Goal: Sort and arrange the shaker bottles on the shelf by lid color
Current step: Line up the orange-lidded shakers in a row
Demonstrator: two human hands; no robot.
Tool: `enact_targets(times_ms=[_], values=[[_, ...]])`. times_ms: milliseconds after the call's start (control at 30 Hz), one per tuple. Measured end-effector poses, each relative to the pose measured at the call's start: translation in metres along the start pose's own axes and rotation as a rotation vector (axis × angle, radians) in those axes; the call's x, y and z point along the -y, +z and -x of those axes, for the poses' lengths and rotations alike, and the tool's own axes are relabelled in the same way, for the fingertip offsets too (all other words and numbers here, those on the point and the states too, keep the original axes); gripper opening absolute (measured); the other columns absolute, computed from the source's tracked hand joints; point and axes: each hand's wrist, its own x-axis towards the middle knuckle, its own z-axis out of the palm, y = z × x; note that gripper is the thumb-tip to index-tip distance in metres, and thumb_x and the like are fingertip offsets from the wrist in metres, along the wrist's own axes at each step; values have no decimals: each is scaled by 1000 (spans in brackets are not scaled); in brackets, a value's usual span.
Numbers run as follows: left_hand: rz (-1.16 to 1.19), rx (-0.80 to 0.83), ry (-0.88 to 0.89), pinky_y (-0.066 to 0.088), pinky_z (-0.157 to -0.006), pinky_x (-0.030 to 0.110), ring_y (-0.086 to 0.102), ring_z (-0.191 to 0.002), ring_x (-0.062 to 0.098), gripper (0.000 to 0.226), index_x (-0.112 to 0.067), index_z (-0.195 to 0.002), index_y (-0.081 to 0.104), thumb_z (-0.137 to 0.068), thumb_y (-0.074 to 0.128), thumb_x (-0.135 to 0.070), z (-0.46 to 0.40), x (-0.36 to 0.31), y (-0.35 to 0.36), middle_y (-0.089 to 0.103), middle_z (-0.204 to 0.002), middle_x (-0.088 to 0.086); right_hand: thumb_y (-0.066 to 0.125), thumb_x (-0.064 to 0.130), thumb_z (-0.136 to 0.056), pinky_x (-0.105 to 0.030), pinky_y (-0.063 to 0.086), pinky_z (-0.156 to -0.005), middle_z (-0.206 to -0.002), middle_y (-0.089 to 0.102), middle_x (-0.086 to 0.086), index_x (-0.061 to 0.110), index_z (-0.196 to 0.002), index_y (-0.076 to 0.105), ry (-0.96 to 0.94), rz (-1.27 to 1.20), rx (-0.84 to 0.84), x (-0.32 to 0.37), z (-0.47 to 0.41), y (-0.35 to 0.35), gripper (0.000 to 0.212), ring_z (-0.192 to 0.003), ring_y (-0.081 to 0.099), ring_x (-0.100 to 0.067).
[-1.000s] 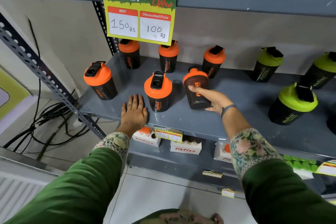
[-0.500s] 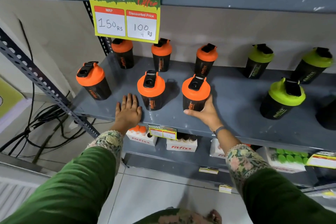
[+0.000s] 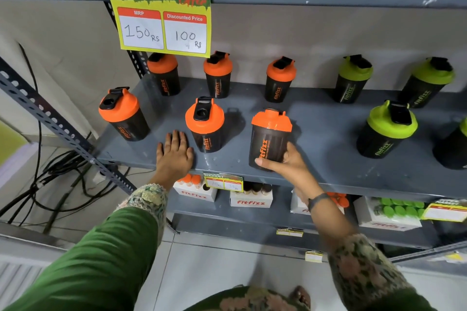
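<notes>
Orange lids crowd the left half of the grey shelf (image 3: 316, 118) in the head view, green ones the right. At the front edge the right hand (image 3: 285, 163) wraps around the lower body of an orange-lidded shaker bottle (image 3: 269, 139), thumb across its front and fingers behind; the bottle tilts slightly, and whether its base touches the shelf is unclear. Just left of it stands a second orange-lidded bottle (image 3: 206, 125), upright, with its black flip cap facing the camera. The left hand (image 3: 174, 154) lies flat and spread on the shelf, palm down, holding nothing, its fingers close beside that second bottle and between it and a third orange-lidded bottle (image 3: 122, 113) near the left corner. Three more orange-lidded bottles (image 3: 218, 74) line the back wall. To the right, well apart from the held bottle, stand green-lidded bottles (image 3: 388, 127), two at the back and at least one in front. A yellow and green price sign (image 3: 159, 9) hangs from the shelf above. White cartons marked "fitfizz" (image 3: 251, 201) sit on the lower shelf.
</notes>
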Motion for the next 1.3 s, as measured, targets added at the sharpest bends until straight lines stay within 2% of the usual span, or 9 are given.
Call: enact_targets(times_ms=[67,167,267,400,600,700,867,1067,1300], values=[[-1,0,1,-2,-118,45,-5,-147,25,56,-14,-151,0,-101,15,-35,0,1,0,-5,-160,8,77,16,-73,-18,52,-75,-107,70,2,21,-115,56,85,-60,100,12,25,-6,48,-90,67,-4],[15,-4,6,-2,-118,45,-5,-147,25,56,-13,-151,1,-101,15,-34,0,1,0,-5,-160,8,72,29,-70,-23,48,-77,-95,74,7,25,-100,64,209,-234,172,21,56,-18,31,-80,70,-4],[14,4,12,-3,-118,45,-7,-146,24,57,-13,-151,-1,-101,15,-35,0,1,0,-6,-160,8,79,38,-64,-28,48,-82,-101,76,3,24,-106,65,266,-343,196,29,78,-32,47,-88,72,-10],[39,21,16,-4,-118,45,-9,-146,24,58,-12,-150,-3,-101,16,-36,1,0,-3,-8,-159,9,89,53,-32,-32,47,-85,-103,76,3,24,-105,67,225,-362,189,36,94,-48,81,-94,71,-12],[366,-35,3,-3,-117,51,11,-145,27,71,-12,-147,22,-87,57,-26,1,-6,-9,22,-155,11,88,56,-34,-32,48,-84,-118,70,1,19,-120,60,177,-281,117,35,87,-62,98,-96,69,-10],[582,-3,9,-6,-116,52,28,-137,27,82,-21,-140,30,-65,60,-37,3,-7,-11,38,-141,7,84,39,-51,-36,48,-95,-109,72,6,23,-116,58,76,-180,48,35,68,-61,71,-99,67,-9],[818,117,-2,14,-115,56,34,-134,22,107,-36,-117,26,-29,77,-72,-13,-5,-15,42,-136,-4,80,-6,-61,-22,53,-88,-131,56,-5,15,-136,35,-106,-22,-10,23,2,-64,90,-114,58,-15],[864,180,28,15,-115,57,31,-138,24,137,-30,-135,28,-18,81,-76,-49,-2,-4,42,-144,1,87,9,-47,-46,43,-106,-138,52,-11,17,-141,30,-73,135,-10,-5,-50,-61,110,-126,51,-26],[779,243,63,14,-116,57,24,-142,25,138,-31,-137,30,-16,79,-78,-70,0,-8,40,-147,4,79,-8,-62,-48,37,-111,-141,48,-15,10,-142,28,-49,138,-31,-11,-62,-51,96,-130,47,-28]])
